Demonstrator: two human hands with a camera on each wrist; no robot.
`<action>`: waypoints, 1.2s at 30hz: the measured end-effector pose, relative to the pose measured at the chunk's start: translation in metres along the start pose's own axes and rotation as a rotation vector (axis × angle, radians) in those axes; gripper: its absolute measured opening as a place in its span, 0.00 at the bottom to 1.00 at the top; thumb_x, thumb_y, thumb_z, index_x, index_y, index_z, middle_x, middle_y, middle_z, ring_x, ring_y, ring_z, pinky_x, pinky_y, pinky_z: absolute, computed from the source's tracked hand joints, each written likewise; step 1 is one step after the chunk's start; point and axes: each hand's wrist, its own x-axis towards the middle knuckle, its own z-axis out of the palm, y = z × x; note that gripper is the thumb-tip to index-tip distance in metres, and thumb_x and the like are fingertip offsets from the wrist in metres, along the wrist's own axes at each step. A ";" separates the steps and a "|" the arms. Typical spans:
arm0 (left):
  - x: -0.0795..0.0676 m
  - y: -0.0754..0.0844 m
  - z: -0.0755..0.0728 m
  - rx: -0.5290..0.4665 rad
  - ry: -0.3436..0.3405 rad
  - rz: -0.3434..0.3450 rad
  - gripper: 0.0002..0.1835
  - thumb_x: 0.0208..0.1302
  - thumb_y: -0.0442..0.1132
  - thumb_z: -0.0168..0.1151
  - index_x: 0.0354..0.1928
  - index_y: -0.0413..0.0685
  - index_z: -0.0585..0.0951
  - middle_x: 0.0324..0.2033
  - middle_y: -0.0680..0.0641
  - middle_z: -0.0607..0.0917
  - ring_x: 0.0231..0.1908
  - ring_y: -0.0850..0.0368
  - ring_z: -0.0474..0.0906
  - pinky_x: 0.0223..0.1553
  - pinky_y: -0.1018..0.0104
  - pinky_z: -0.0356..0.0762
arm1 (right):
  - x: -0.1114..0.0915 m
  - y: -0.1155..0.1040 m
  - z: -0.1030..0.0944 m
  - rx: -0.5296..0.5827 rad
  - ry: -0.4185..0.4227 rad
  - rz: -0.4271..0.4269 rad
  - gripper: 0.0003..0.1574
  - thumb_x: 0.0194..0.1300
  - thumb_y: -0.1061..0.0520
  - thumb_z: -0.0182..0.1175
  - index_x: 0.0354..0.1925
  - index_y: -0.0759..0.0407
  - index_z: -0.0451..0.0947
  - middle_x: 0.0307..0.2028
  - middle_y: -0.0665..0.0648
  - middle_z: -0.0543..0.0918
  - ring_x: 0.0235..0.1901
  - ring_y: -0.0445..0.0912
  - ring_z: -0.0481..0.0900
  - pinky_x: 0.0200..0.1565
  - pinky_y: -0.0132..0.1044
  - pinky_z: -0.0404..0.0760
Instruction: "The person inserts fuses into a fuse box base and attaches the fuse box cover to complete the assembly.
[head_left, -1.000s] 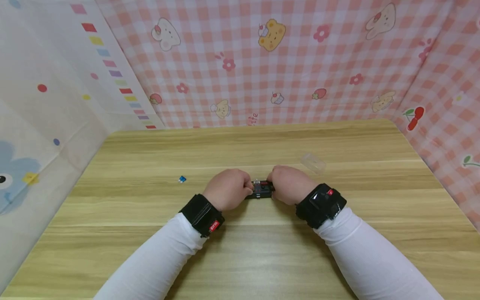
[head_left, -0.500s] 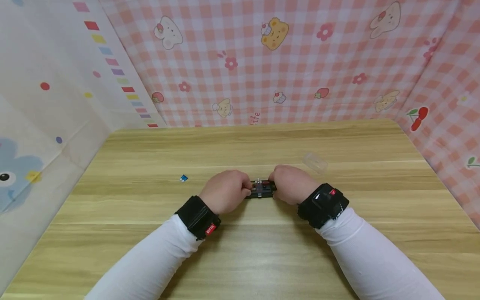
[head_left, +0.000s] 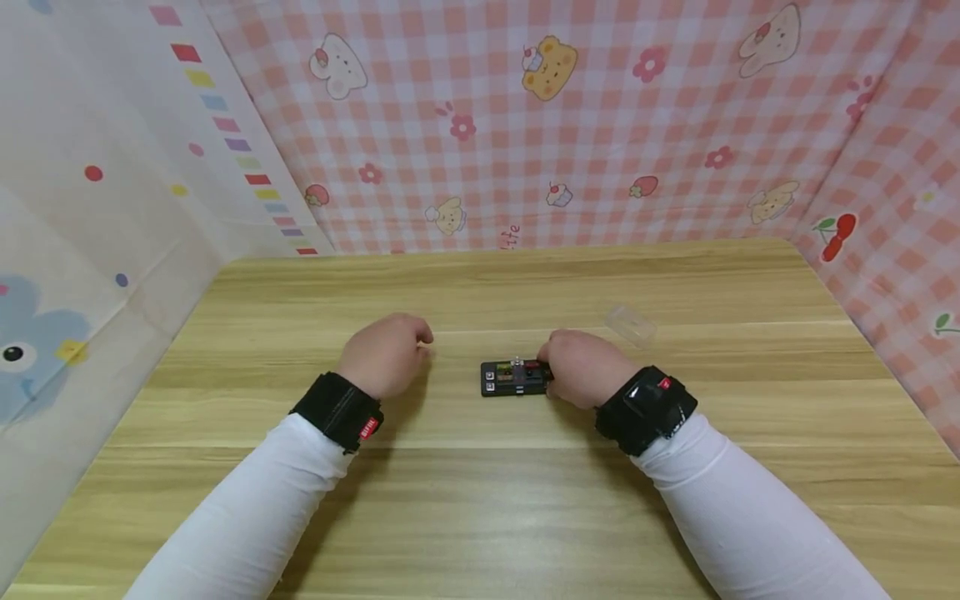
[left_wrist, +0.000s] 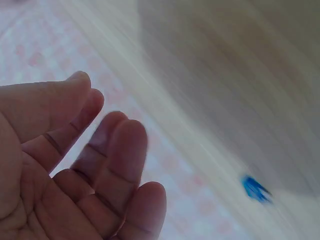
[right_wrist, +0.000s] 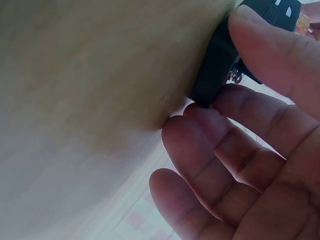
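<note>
A black fuse block (head_left: 498,379) with small coloured fuses and metal terminals lies near the middle of the table in the head view. My right hand (head_left: 585,369) grips its right end; in the right wrist view the thumb (right_wrist: 260,30) presses one side and fingertips support the other. To the left, my left hand (head_left: 386,357) is held over the table with loosely bent fingers, holding nothing. A small blue blade fuse (left_wrist: 254,189) lies on the wood in the left wrist view, apart from the fingers. That hand hides it in the head view.
A clear plastic cover (head_left: 632,325) lies behind the right hand. The wooden table (head_left: 487,500) meets a pink checked cloth (head_left: 487,167) at its back edge. Patterned cloth also hangs along the left and right sides.
My left hand has let go of the fuse block's left end and moved left, over where the blue fuse lay. The right hand keeps its grip, nearly still.
</note>
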 end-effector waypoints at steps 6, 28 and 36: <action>-0.004 -0.034 -0.004 0.009 -0.065 -0.047 0.11 0.63 0.38 0.57 0.45 0.45 0.82 0.46 0.44 0.81 0.48 0.50 0.73 0.47 0.52 0.74 | 0.000 -0.001 -0.001 -0.004 0.002 0.008 0.18 0.48 0.58 0.71 0.41 0.60 0.81 0.33 0.53 0.78 0.31 0.43 0.73 0.41 0.41 0.77; -0.006 -0.068 0.000 0.010 -0.095 -0.108 0.09 0.61 0.35 0.57 0.41 0.45 0.82 0.40 0.44 0.83 0.41 0.48 0.76 0.43 0.49 0.75 | 0.003 0.000 0.001 -0.004 0.006 0.015 0.16 0.47 0.59 0.71 0.37 0.58 0.82 0.31 0.51 0.78 0.29 0.43 0.72 0.37 0.40 0.77; -0.006 -0.067 -0.003 0.012 -0.105 -0.112 0.09 0.62 0.34 0.53 0.38 0.45 0.83 0.38 0.45 0.84 0.41 0.48 0.76 0.44 0.50 0.74 | 0.002 0.001 0.002 0.006 0.004 0.017 0.17 0.47 0.59 0.71 0.39 0.59 0.82 0.31 0.52 0.78 0.29 0.43 0.72 0.38 0.40 0.77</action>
